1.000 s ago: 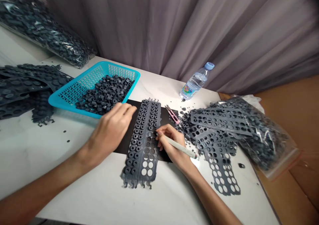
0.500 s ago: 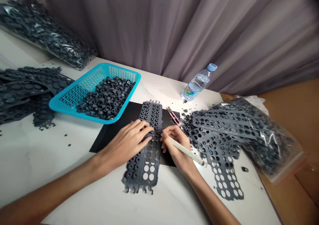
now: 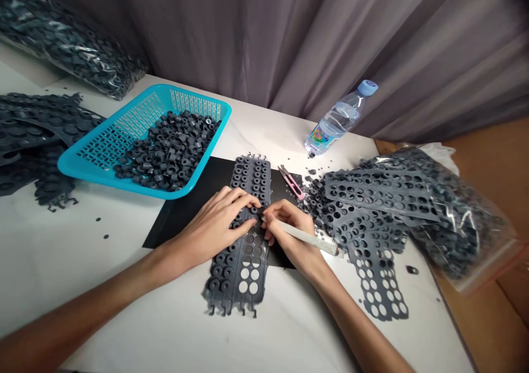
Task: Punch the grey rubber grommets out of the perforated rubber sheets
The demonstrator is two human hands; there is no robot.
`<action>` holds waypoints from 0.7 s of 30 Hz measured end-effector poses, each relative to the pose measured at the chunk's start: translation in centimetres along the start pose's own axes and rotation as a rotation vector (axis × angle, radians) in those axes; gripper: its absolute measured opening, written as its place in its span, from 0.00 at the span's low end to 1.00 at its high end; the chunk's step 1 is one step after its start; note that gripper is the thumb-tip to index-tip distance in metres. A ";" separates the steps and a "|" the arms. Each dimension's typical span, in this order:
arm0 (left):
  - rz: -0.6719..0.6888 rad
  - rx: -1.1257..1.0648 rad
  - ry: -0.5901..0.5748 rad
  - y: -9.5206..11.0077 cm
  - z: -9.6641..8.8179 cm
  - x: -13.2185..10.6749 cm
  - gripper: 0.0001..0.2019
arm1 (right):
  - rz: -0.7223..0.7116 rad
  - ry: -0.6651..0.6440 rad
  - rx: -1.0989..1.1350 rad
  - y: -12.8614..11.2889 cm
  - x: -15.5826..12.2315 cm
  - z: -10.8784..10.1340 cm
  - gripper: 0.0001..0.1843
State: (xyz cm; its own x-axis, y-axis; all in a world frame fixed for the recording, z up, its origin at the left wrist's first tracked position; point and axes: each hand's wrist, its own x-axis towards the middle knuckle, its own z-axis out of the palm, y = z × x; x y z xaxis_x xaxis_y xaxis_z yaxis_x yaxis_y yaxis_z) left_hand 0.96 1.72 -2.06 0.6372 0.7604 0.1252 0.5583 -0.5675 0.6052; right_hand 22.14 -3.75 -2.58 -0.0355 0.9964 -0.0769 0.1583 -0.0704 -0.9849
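A dark grey moulded rubber sheet (image 3: 223, 271) with rows of round rings lies lengthwise in front of me, partly over a black mat (image 3: 173, 224). Across its middle rests my left hand (image 3: 225, 216), its thumb and index finger closed about a ring (image 3: 255, 211) on the sheet. My right hand (image 3: 291, 221) grips a whitish pen-like tool (image 3: 309, 238) at a slant. The tool's tip is at the sheet beside the left fingertips, too small to make out. Near the lower end, the right-hand columns are open holes; rings fill the left columns.
A blue basket (image 3: 68, 169) of loose rings stands left. Pink-handled thread snips (image 3: 292, 183) lie beyond my right hand. On the right are punched-out sheets (image 3: 380, 191) and a bag of parts (image 3: 458, 235); behind stands a water bottle (image 3: 341, 117). More sheets (image 3: 41, 130) lie far left.
The view has shifted slightly. Both hands have moved a little up the sheet, and the fingertips of the left are closer to those of the right. The white tool stays in my right hand.
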 end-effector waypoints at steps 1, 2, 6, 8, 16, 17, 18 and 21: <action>-0.001 -0.003 -0.004 0.0 0.0 0.0 0.11 | 0.003 -0.001 0.001 0.0 0.0 0.0 0.07; -0.001 -0.004 -0.007 0.1 0.0 0.0 0.11 | 0.004 0.000 0.000 -0.1 0.0 0.0 0.07; 0.022 0.033 0.021 0.2 -0.3 0.2 0.09 | 0.003 0.004 -0.015 -0.2 0.1 0.1 0.07; 0.065 0.116 0.046 0.2 -0.4 0.3 0.09 | 0.002 0.006 -0.024 -0.3 0.1 0.1 0.07; 0.212 0.186 0.179 0.8 -0.1 0.5 0.12 | -0.040 0.015 -0.188 -0.6 -0.3 0.4 0.08; 0.153 0.064 0.272 0.8 -0.4 0.6 0.11 | -0.038 0.023 -0.194 -0.5 -0.4 0.4 0.08; 0.075 -0.082 0.363 0.8 -0.8 0.8 0.09 | -0.031 0.028 -0.191 -0.4 -0.5 0.5 0.08; -0.165 -0.547 0.437 0.6 -2.3 1.0 0.08 | 0.015 0.025 -0.107 0.0 -0.4 0.4 0.09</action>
State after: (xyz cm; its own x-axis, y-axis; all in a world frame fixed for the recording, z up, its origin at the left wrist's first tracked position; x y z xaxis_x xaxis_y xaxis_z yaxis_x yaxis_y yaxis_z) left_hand 0.71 2.84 0.25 0.2324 0.9445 0.2323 0.2100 -0.2820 0.9362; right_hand 21.72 -4.18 -2.58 -0.0081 0.9963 -0.0860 0.2628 -0.0809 -0.9615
